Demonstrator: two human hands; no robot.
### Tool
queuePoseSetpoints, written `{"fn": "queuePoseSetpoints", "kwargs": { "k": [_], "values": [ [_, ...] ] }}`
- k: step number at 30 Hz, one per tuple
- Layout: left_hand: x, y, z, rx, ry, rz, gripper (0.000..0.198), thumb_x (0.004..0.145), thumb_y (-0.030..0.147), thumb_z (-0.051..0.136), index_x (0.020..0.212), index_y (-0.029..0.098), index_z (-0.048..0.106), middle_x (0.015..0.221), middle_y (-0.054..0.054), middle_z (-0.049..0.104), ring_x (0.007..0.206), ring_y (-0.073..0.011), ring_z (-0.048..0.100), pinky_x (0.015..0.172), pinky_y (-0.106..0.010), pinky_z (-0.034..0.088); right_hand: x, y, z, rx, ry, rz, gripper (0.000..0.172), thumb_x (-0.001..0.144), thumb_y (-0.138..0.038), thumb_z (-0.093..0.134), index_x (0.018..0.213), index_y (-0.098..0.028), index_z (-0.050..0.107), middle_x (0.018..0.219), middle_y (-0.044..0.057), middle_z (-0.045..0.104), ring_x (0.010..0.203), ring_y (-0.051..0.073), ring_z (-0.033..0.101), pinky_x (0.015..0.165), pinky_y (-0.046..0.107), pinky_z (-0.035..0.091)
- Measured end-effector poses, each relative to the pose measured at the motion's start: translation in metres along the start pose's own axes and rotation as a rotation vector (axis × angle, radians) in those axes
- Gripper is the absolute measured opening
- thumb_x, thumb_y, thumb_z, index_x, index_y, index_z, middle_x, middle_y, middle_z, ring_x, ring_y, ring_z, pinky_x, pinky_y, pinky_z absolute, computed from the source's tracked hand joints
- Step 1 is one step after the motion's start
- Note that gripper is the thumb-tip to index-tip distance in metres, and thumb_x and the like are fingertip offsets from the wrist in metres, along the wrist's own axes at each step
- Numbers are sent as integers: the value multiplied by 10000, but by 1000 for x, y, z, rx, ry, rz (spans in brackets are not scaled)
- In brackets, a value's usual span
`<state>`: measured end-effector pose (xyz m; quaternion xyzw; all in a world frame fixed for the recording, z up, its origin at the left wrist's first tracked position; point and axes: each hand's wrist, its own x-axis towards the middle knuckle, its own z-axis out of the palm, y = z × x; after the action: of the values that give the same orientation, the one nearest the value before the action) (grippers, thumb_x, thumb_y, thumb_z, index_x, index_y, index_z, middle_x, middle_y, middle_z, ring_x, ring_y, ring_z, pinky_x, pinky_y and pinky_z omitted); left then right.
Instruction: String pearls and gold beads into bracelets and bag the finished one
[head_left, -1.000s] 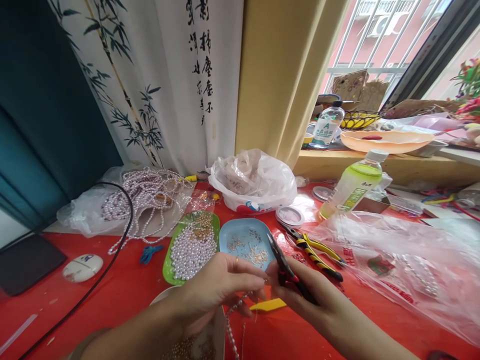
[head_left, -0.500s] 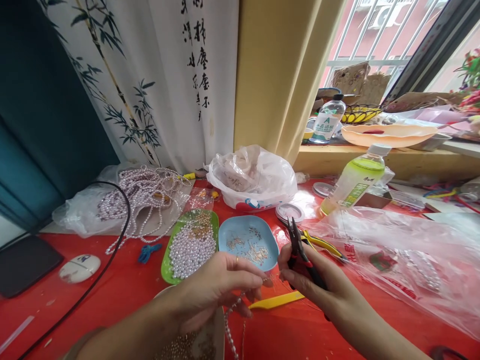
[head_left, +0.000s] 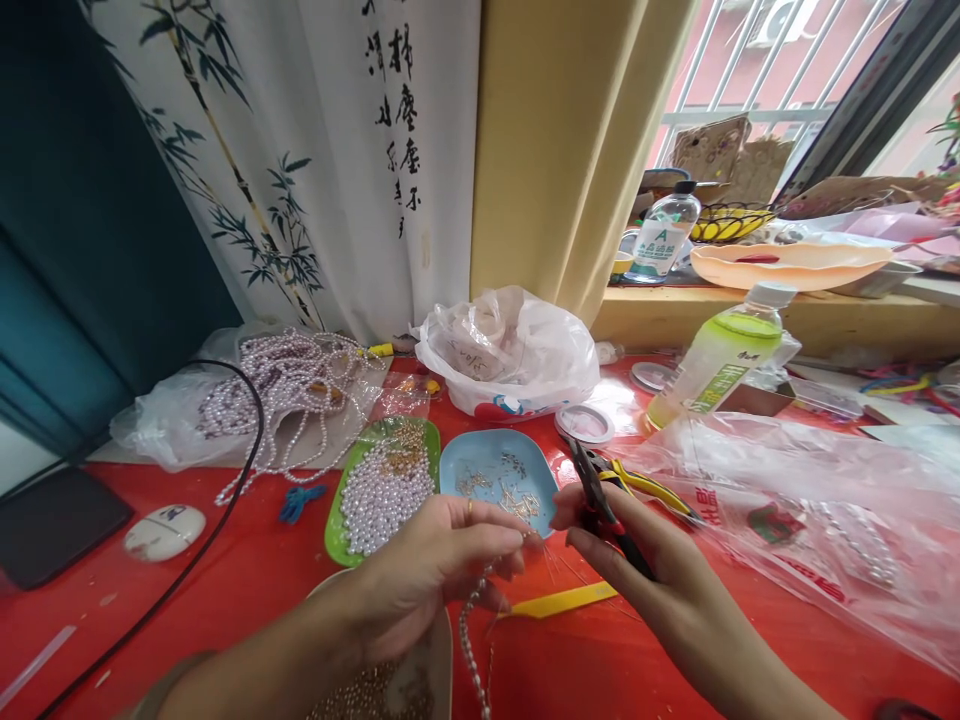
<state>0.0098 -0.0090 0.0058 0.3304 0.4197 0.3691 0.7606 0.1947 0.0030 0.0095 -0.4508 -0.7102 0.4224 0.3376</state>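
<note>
The pliers (head_left: 600,500) have swung away from the left fingertips over the past second, their nose now pointing up over the edge of the blue dish (head_left: 459,462). The right hand (head_left: 652,575) wraps its grip around the black handles, while the jaws at the tip look closed on nothing. The left hand (head_left: 442,560) has barely moved, its thumb and forefinger pinched in a closed grip on the top of a bead strand (head_left: 472,645), which hangs from the fingers towards the red bench (head_left: 225,580). Fine wire ends seem to stick out beside that pinch, too thin to read clearly. The work appears to be between bites of the tool, with the strand's end held ready. A further bite would call for bringing the nose back to the pinch and keeping the left hand steady.

A yellow strip (head_left: 562,600) lies on the bench below the hands. The blue dish holds small metal pins, and a green tray (head_left: 334,535) of loose pearls sits beside it. Yellow-handled pliers (head_left: 656,492) lie just right of the dish. Farther back are a heap of pearl strands (head_left: 292,385), a white plastic bag (head_left: 510,350) and a green bottle (head_left: 712,365).
</note>
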Motion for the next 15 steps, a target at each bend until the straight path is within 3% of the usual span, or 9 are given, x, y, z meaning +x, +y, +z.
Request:
{"fn": "queuePoseSetpoints", "kwargs": {
  "k": [3,7,11,15],
  "values": [
    [0,0,0,-12,9,29,168,668,219,650,793,109,663,653,-31,556,600,-89,486,516,-201,367,-4,-4,-2,0,20,71,219,773,-364,517,913,-214,591,856,53,610,840,228,547,736,345,444],
    [2,1,-2,-46,50,84,186,665,214,661,818,110,656,681,-32,559,606,-84,492,529,-200,383,-11,-16,2,-96,-3,69,177,743,-353,516,729,-226,639,682,41,609,666,214,547,615,334,454],
    [2,2,-3,-87,100,131,195,670,217,665,835,118,634,720,-38,573,664,-102,502,550,-207,412,-12,-23,6,-139,-64,41,138,754,-290,477,695,-232,588,586,16,563,550,178,503,487,278,403],
    [1,3,-4,-86,82,156,199,682,216,657,855,121,631,721,-34,569,668,-103,493,559,-212,430,-10,-21,7,-182,-137,70,122,777,-283,467,686,-218,516,618,7,547,565,157,486,488,256,382]
  ]
}}
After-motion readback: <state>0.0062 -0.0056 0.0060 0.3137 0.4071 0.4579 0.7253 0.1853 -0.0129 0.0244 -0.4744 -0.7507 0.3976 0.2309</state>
